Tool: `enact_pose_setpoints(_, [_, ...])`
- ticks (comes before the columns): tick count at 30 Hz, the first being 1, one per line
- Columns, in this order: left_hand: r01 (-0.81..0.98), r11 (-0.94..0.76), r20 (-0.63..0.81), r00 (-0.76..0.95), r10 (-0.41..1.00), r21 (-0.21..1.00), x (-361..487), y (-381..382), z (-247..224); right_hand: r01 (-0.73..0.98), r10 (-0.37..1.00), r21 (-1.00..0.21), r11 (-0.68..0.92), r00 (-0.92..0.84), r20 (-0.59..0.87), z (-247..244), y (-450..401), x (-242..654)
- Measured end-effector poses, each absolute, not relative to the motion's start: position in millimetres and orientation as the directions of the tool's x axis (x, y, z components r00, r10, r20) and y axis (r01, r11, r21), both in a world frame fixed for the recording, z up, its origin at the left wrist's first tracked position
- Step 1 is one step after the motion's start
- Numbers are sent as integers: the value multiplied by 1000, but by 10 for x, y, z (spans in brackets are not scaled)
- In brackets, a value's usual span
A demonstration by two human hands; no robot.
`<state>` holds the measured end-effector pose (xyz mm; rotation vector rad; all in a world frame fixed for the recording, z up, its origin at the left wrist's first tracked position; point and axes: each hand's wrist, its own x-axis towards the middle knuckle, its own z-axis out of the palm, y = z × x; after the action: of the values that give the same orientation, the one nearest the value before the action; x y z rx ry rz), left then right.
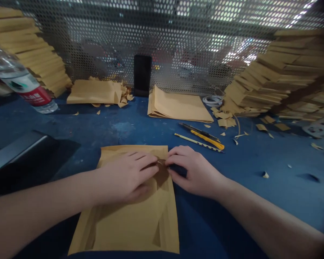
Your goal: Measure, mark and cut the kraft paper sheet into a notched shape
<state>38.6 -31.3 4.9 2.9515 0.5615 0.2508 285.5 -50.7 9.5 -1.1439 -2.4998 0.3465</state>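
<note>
Mid-fold: left hand (126, 176) lay flat, fingers spread, on the kraft envelope (129, 216) on the blue bench (259, 187); right hand (194, 171) pinched its right-edge flap, crease unfinished, finished stacks (288, 75) behind.

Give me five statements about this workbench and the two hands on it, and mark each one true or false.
1. Both hands rest on the brown paper envelope. True: left hand flat on it, right hand at its right edge.
2. The yellow utility knife is in the right hand. False: it lies on the blue table.
3. A plastic bottle lies at the far left. True.
4. The table is red. False: blue.
5. A striped pencil lies beside the knife. True.
</note>
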Motion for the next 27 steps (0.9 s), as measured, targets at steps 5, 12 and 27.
enact_pose_setpoints(5, [392,-908,62,912,404,151,381,-356,89,760,809,-283,585,-523,268,124,-396,3058])
enact_pose_setpoints(12, [404,-907,-1,913,407,121,387,-404,91,985,945,-111,129,-88,314,51,-27,3746])
enact_pose_setpoints(27, [437,-897,51,896,440,67,412,-547,1,848,927,-530,6,195,321,64,-67,3524])
